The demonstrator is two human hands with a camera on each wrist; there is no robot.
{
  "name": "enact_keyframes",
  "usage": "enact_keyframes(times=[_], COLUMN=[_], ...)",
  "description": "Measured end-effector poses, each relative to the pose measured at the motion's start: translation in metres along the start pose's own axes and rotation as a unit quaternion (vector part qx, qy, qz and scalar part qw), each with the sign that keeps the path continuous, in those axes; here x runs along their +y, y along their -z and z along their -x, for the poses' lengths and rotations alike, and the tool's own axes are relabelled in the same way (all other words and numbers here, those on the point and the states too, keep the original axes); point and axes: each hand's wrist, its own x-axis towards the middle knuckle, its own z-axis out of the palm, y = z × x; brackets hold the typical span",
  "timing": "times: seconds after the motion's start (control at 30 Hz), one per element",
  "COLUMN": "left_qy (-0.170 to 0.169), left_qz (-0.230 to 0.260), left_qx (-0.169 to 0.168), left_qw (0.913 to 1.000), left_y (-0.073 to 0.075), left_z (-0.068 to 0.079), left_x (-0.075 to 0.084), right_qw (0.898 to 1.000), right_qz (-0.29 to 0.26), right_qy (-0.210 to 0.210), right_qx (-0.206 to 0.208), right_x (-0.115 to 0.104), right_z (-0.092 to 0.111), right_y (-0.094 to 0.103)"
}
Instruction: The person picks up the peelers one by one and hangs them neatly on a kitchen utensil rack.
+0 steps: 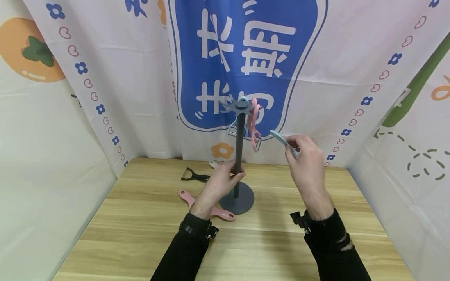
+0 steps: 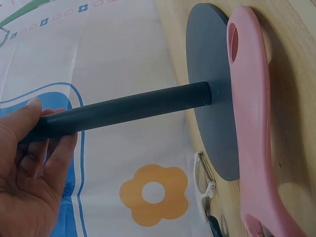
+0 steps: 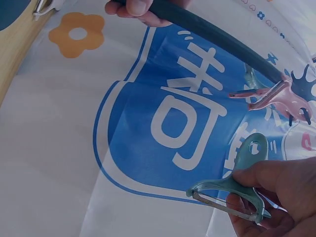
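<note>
My left hand (image 1: 222,180) grips the dark grey pole (image 1: 240,144) of an upright stand, whose round base (image 1: 242,206) rests on the table. To its right, my right hand (image 1: 307,166) pinches a light teal peeler (image 3: 253,154) in the air by its handle, the blade side toward the palm. On the stand's top hook ring (image 1: 233,106) hang a pink peeler (image 1: 254,127) and another teal peeler (image 1: 232,128), partly behind the pole. Pink handle pieces (image 1: 223,214) lie by the base, partly hidden by my left forearm.
A black peeler (image 1: 195,176) lies on the wooden table (image 1: 140,218) left of the stand. Behind it is a white peeler (image 1: 212,164), partly covered by my left hand. Printed cloth (image 1: 151,97) hangs along the back and sides.
</note>
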Motion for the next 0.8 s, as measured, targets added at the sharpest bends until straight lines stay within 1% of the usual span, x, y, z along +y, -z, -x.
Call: enact_keyframes(times=[0.23, 0.5, 0.8], left_qy=[-0.003, -0.011, -0.011], left_qz=[-0.001, -0.001, -0.001], left_qx=[0.0, 0.002, 0.003], left_qw=[1.0, 0.9999, 0.9999], left_y=[0.0, 0.0, 0.0], left_z=[0.0, 0.0, 0.0], left_x=[-0.001, -0.002, -0.003], right_qw=[0.999, 0.998, 0.995], right_qz=[-0.01, -0.017, -0.026], right_qy=[0.019, 0.043, 0.066], right_qx=[0.024, 0.053, 0.067], right_x=[-0.011, -0.021, -0.035], right_z=[0.002, 0.003, 0.006], right_y=[0.008, 0.013, 0.017])
